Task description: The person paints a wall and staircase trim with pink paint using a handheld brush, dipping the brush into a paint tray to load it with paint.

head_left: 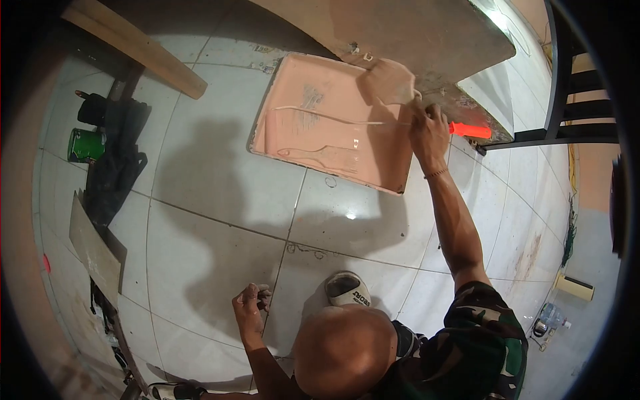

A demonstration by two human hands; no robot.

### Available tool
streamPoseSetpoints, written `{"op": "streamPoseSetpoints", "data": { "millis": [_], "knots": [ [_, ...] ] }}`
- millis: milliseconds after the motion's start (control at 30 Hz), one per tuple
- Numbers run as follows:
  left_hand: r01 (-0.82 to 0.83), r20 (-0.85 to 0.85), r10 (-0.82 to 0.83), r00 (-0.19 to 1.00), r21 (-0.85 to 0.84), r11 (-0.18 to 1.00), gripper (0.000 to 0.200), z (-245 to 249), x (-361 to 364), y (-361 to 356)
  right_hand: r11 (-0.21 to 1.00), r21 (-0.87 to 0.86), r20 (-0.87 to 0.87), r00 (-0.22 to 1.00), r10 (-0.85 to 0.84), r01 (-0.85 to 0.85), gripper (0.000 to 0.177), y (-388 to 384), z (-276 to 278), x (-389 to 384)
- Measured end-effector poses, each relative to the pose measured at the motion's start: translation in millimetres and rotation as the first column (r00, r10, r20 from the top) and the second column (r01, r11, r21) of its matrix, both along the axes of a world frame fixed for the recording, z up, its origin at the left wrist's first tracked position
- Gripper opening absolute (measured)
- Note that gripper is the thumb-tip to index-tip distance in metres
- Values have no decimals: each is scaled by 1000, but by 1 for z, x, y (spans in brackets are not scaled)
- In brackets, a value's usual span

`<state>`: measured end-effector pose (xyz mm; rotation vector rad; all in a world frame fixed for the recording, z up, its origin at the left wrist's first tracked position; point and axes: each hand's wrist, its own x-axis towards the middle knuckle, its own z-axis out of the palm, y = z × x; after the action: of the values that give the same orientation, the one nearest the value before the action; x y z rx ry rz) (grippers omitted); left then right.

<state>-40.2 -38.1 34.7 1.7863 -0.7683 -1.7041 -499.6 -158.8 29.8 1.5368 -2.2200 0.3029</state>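
My right hand [430, 125] is closed at the right edge of a tray [408, 167] coated in peach paint. Its fingertips grip the short handle of a wide paint-covered tool [392, 81], which lies over the tray's upper right corner. Beneath that hand passes a thin rod [333, 120] with an orange handle [470, 130] sticking out to the right. A paint-coated brush [320, 157] lies flat along the tray's near side. Lower down, away from the tray, my left hand [252, 307] has curled, paint-stained fingers with nothing visible in them.
A wooden board [140, 50] and a large brown panel [427, 40] stand beyond the tray. At left are a green can [86, 145], dark cloth [117, 173] and a flat board [95, 247]. A dark metal frame [557, 133] and a plastic bottle [553, 316] are at right.
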Motion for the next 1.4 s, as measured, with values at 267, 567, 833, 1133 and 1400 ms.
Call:
{"op": "streamPoseSetpoints", "data": {
  "millis": [267, 567, 833, 1133, 1400],
  "knots": [
    [56, -9, -56, 998, 4, 998, 46, -9, -11, -7, 992, 83, 6, 996, 89, -90, 32, 13, 30, 7],
    [70, 28, -69, 997, -26, 997, 49, -12, -4, -1, 979, 172, -44, 992, 118, -108, 30, -13, 47, -3],
    [94, -1, -94, 996, -63, 994, 45, -16, -2, -2, 964, 201, -79, 978, 194, -175, 29, -25, 49, 6],
    [84, -12, -84, 996, -5, 996, 44, -19, 5, 0, 990, 127, 35, 998, 53, -57, 25, 14, 71, 16],
    [71, 6, -71, 997, -36, 997, 46, -10, 1, -4, 956, 280, 182, 983, 37, -87, 24, -33, 35, 47]
  ]
}}
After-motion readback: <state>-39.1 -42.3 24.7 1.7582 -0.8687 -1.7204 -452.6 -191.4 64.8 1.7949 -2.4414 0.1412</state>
